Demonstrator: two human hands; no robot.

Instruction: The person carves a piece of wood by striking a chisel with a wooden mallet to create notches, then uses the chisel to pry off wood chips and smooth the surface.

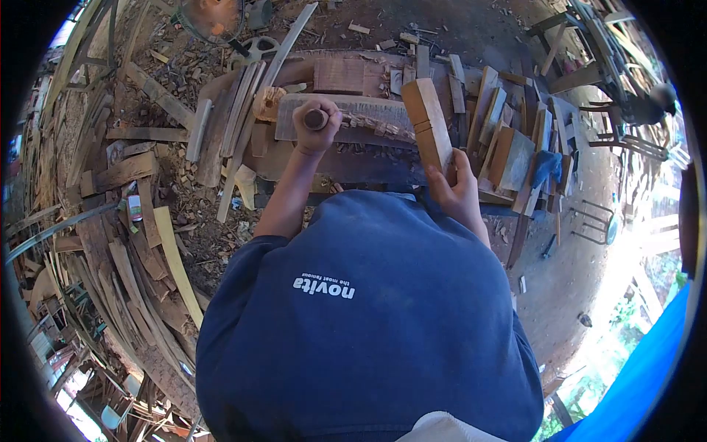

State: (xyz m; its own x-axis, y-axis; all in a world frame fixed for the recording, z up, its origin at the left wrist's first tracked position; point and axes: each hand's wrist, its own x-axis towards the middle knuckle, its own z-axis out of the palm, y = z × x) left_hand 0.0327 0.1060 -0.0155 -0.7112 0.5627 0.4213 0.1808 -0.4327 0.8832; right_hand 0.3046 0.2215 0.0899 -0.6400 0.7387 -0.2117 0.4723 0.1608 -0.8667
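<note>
My left hand point(317, 129) is closed in a fist around a round wooden handle point(316, 119), seen end-on; whatever lies below the fist is hidden. Beneath it a thick plank point(294, 127) lies across the bench. A rough, chipped strip of wood point(379, 127) runs along that plank to the right of the fist. My right hand point(458, 190) grips the lower end of a rectangular wooden block point(428, 121), which is tilted up and marked with dark lines across one face. A small wood piece with a hole point(268, 104) sits left of the fist.
A reddish block point(339, 76) lies at the bench's far side. Several wood offcuts point(512, 158) with a blue cloth point(546, 168) crowd the right. Long slats point(239, 110) lean at the left, and a fan point(213, 18) stands beyond. Scraps point(199, 250) cover the ground.
</note>
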